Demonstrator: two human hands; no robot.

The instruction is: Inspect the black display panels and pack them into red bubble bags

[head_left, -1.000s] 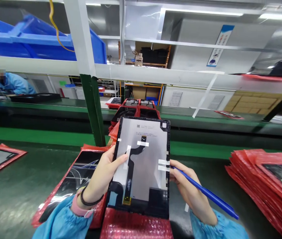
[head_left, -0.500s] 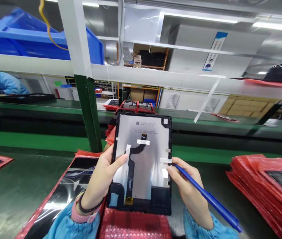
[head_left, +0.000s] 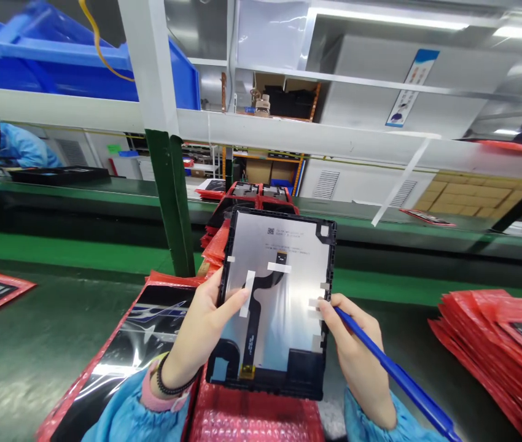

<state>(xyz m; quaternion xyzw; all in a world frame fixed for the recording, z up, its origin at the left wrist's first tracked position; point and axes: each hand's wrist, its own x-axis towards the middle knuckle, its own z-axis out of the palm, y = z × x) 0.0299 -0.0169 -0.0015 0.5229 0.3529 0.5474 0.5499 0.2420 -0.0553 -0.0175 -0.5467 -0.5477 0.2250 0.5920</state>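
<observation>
A tablet display panel (head_left: 284, 319) with a black frame is held up, its silver back facing me, with a dark ribbon cable (head_left: 253, 322) and white tape strips on it. My left hand (head_left: 208, 319) grips its left edge, thumb over the back beside a tape strip. At the right edge, my right hand (head_left: 357, 344) has its thumb on white tape tabs (head_left: 316, 308), fingers behind the frame. That same hand also holds a long blue pen-like stick (head_left: 399, 376), pointing down to the right. The tip is hidden near the frame.
Red bubble wrap (head_left: 252, 414) lies beneath the panel. A glossy black panel (head_left: 136, 337) on red wrap is at left. Red bubble-wrap sleeves (head_left: 495, 350) are stacked at right. A green-and-white post (head_left: 169, 202) rises ahead; a person in blue (head_left: 26, 146) sits far left.
The view has shifted, so the panel and both hands appear slightly further right. The panel is tilted a little more clockwise. Both hands keep their hold, with the right thumb a little further onto the tape tabs.
</observation>
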